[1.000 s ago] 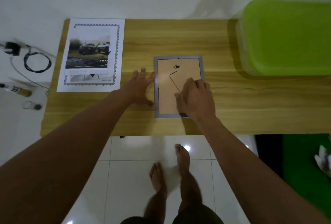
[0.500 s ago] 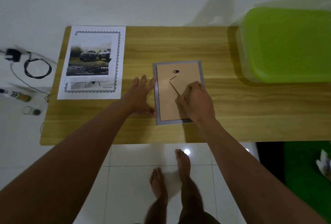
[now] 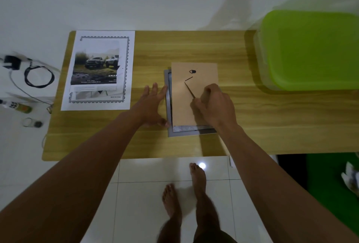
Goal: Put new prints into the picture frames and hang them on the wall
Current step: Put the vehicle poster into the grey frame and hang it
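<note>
- Two rails of the grey picture frame [image 3: 182,133] are all that show, the left one and the near one; the far and right rails are hidden under the tan backing board [image 3: 180,97] and the right hand [image 3: 213,107].
- At the board's near edge a thin strip of something printed peeks out, too small to read.
- On the right of the tabletop [image 3: 194,48] a green tub [image 3: 310,48] is blurred and cut off by the picture edge.
- The frame lies face down near the tabletop's middle, long axis running away from the person. The board lies the same way, its black hanger [image 3: 192,71] at the far end.
- The right hand's fingers are curled on the board's right half, its grip closed on the board; the knuckles hide exactly where it pinches.
- The left hand [image 3: 153,105] lies flat just beside the frame, fingers straight, grip wide and holding nothing, thumb tip touching the left rail.
- Well to the left lies a print [image 3: 99,70] of two trucks.
</note>
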Tool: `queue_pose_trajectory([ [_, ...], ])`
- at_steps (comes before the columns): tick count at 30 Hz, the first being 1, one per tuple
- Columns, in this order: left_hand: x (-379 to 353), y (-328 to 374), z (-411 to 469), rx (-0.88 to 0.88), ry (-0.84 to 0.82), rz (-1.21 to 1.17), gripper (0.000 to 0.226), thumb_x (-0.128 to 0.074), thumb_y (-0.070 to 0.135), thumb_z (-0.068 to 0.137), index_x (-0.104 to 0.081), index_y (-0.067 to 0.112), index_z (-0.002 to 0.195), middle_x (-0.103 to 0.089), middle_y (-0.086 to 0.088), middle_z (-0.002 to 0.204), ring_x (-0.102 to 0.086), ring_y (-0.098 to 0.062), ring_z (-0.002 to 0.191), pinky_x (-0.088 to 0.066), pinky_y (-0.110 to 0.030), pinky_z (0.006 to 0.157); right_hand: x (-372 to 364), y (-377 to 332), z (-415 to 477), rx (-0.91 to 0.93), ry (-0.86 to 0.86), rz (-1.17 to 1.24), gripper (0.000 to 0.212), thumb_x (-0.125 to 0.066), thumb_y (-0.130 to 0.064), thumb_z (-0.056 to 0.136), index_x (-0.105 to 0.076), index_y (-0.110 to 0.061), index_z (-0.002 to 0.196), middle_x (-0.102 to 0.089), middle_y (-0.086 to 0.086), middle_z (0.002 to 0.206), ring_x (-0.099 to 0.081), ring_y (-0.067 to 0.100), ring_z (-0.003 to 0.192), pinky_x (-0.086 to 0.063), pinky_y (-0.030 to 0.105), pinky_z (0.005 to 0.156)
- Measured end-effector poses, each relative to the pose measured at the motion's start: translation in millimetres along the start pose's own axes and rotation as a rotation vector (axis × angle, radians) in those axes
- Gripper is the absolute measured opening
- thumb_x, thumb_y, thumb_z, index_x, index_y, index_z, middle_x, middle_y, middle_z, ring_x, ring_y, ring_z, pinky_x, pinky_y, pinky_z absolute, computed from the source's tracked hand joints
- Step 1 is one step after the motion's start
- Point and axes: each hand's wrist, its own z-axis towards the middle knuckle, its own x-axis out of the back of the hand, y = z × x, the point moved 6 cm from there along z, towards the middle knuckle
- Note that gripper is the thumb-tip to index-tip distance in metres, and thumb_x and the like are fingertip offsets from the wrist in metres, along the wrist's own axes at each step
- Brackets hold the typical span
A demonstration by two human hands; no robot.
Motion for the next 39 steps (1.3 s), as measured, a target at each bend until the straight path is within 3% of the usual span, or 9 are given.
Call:
queue_pose_trajectory([
  [3,-0.3,0.6,0.1,-0.001,-0.015,0.008,0.137,-0.089,0.037,0.063,0.014,0.027,0.154,0.018,-0.009,0.162,0.021,-0.036,0.146,-0.005,-0.051,0.119,6.7,-2.0,2.2,0.003,-0.004,-0.006,0.041,-0.064,-0.039,0.091,-0.051,-0.014,0.120,-0.060,0.007,0.111,-0.057,0.025,0.096,-0.044,0.033,0.073],
  [8,1.8,-2.0,3.6,-0.016,-0.011,-0.027,0.140,-0.090,0.032,0.062,0.016,0.022,0.154,0.015,-0.012,0.162,0.020,-0.037,0.146,-0.001,-0.050,0.120,26.8,-9.2,9.8,-0.015,0.010,-0.024,0.041,-0.063,-0.038,0.092,-0.050,-0.015,0.123,-0.063,0.007,0.104,-0.057,0.027,0.093,-0.037,0.031,0.069],
  [13,2.2,2.0,1.7,-0.025,-0.028,0.053,0.132,-0.082,0.051,0.069,0.013,0.021,0.155,0.017,-0.014,0.161,0.021,-0.039,0.145,0.001,-0.050,0.118,48.3,1.1,25.8,-0.062,0.046,-0.050,0.039,-0.062,-0.038,0.092,-0.051,-0.017,0.123,-0.065,0.010,0.110,-0.060,0.032,0.102,-0.045,0.035,0.073],
  [20,4.2,2.3,4.5,-0.061,-0.021,0.083,0.131,-0.083,0.041,0.072,0.016,0.010,0.153,0.014,-0.017,0.161,0.017,-0.036,0.147,0.002,-0.044,0.119,60.4,29.1,54.5,-0.091,0.109,-0.089,0.028,-0.058,-0.032,0.094,-0.054,-0.013,0.114,-0.066,0.009,0.105,-0.063,0.031,0.095,-0.048,0.035,0.069],
  [24,0.1,-12.1,13.7,-0.053,-0.038,0.063,0.135,-0.083,0.046,0.069,0.016,0.007,0.152,0.016,-0.015,0.160,0.017,-0.036,0.147,0.000,-0.045,0.122,61.4,39.1,73.2,-0.087,0.118,-0.135,0.029,-0.057,-0.032,0.095,-0.055,-0.010,0.114,-0.066,0.010,0.107,-0.063,0.029,0.097,-0.051,0.037,0.073],
  [28,-2.1,-10.1,12.4,-0.078,-0.045,0.076,0.134,-0.082,0.046,0.071,0.019,0.009,0.151,0.027,0.000,0.150,0.020,-0.032,0.146,0.001,-0.045,0.121,63.0,50.1,92.1,-0.136,0.105,-0.179,0.031,-0.056,-0.033,0.094,-0.055,-0.011,0.116,-0.065,0.011,0.113,-0.061,0.032,0.103,-0.051,0.041,0.082],
  [31,-1.8,-7.9,12.1,-0.060,-0.050,0.058,0.132,-0.082,0.041,0.073,0.018,0.010,0.152,0.022,-0.007,0.158,0.021,-0.033,0.146,-0.001,-0.043,0.120,61.4,60.9,100.1,-0.198,0.045,-0.220,0.033,-0.056,-0.034,0.093,-0.054,-0.014,0.119,-0.063,0.008,0.117,-0.059,0.032,0.110,-0.046,0.046,0.093],
  [34,-1.9,-10.2,10.4,-0.032,-0.052,0.039,0.133,-0.084,0.040,0.071,0.018,0.012,0.153,0.020,-0.008,0.161,0.020,-0.033,0.146,-0.006,-0.045,0.119,58.3,68.1,100.5,-0.204,0.016,-0.258,0.031,-0.055,-0.033,0.094,-0.054,-0.014,0.119,-0.062,0.006,0.118,-0.058,0.030,0.112,-0.045,0.048,0.096],
  [39,-1.1,-9.2,8.2,-0.028,-0.046,0.024,0.134,-0.085,0.036,0.071,0.019,0.015,0.152,0.020,-0.004,0.161,0.019,-0.032,0.147,-0.010,-0.045,0.119,47.3,68.4,94.5,-0.086,0.073,-0.233,0.015,-0.055,-0.033,0.094,-0.056,-0.018,0.099,-0.064,0.004,0.101,-0.062,0.029,0.099,-0.051,0.046,0.086],
])
